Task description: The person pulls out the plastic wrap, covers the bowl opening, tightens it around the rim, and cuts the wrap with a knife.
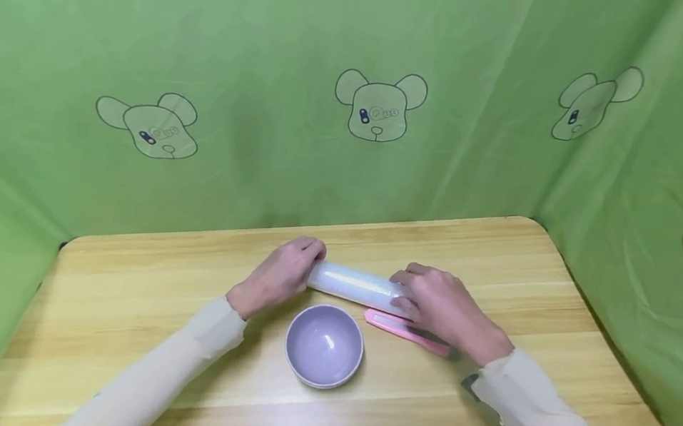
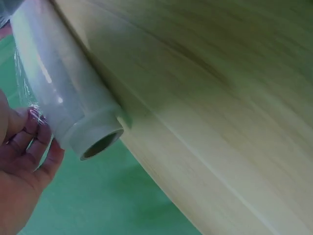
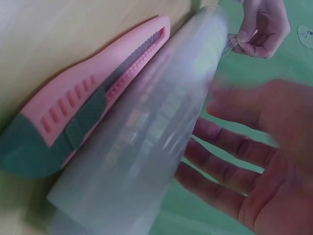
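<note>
A roll of clear plastic wrap lies crosswise on the table between the two hands. Thumb and fingers of my left hand pinch the loose edge of the film by the roll's left end, where the open cardboard core shows. My right hand is at the other end, its fingers loosely extended with the fingertips right at the far side of the roll. Alongside the roll, under the right hand's near side, lies a pink and grey utility knife.
A purple bowl stands upright on the wooden table, just in front of the roll. Green curtains printed with bear heads hang round the table's back and sides.
</note>
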A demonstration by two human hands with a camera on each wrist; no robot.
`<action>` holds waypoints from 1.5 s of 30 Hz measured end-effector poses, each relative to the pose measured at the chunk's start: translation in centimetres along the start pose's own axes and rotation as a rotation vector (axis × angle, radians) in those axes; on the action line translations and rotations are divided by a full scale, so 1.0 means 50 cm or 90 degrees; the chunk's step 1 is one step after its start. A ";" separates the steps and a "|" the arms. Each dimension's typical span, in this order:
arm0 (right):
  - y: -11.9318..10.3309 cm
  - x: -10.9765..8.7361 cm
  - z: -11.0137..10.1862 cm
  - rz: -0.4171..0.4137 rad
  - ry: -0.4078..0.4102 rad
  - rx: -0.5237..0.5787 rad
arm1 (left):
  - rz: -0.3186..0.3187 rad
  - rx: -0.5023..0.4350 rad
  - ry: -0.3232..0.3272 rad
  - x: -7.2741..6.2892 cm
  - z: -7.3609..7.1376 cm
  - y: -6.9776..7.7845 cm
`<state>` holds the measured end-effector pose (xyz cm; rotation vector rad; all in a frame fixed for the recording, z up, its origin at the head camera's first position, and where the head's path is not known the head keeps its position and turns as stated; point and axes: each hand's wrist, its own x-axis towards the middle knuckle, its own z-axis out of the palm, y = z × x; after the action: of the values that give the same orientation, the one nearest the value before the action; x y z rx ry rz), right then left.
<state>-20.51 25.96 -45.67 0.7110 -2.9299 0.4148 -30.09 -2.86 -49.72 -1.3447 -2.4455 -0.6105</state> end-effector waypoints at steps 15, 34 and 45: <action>-0.049 0.055 0.039 -0.014 0.026 0.002 | -0.109 -0.185 -0.003 0.029 -0.024 0.009; -0.083 0.137 0.053 -0.017 0.066 0.092 | -0.270 -0.272 0.052 -0.009 -0.067 -0.023; -0.100 0.193 0.037 -0.044 -0.002 0.174 | -0.179 -0.191 -0.020 -0.048 -0.092 -0.043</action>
<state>-26.81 16.99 -44.73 0.8408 -2.8704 0.8184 -30.44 -7.87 -47.26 -1.1199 -2.6723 -1.0689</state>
